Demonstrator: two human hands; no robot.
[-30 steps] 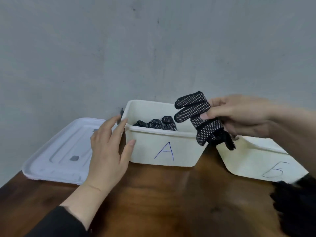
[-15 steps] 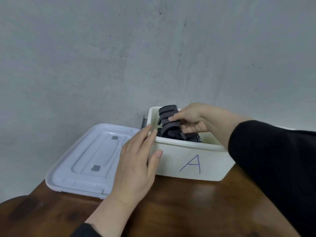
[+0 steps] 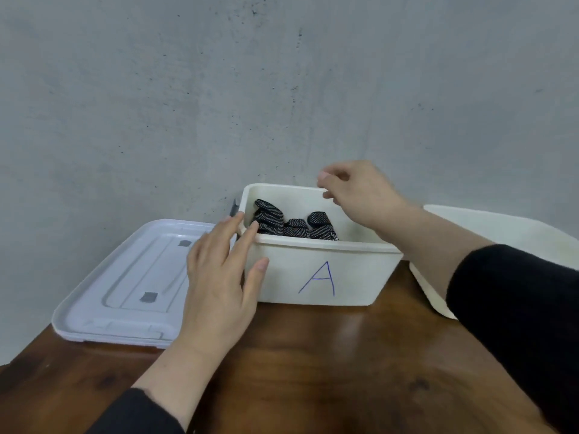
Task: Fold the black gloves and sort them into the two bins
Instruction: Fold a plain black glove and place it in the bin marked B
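Nearest to me, ahead of my black sleeves, the dark wooden counter [image 3: 313, 355] carries everything. On it stands bin A [image 3: 316, 270], a white tub with a blue letter A on its near wall. My left hand [image 3: 219, 283] rests flat against bin A's left near corner, fingers straight, thumb on the near wall, its grip slack and holding nothing. Left of bin A lies a pale lid [image 3: 125, 277], flat on the counter, with two grey patches on it. Inside bin A, toward its left side, sit the folded black gloves [image 3: 282, 222], dotted white, packed side by side. Above bin A's far rim hangs my right hand [image 3: 357, 189], fingers loosely curled, its grip empty and clear of the gloves. Right of bin A, partly behind my right forearm, stands the second bin [image 3: 501, 227]; I cannot see into it. Behind bin A rises a grey wall [image 3: 282, 89].
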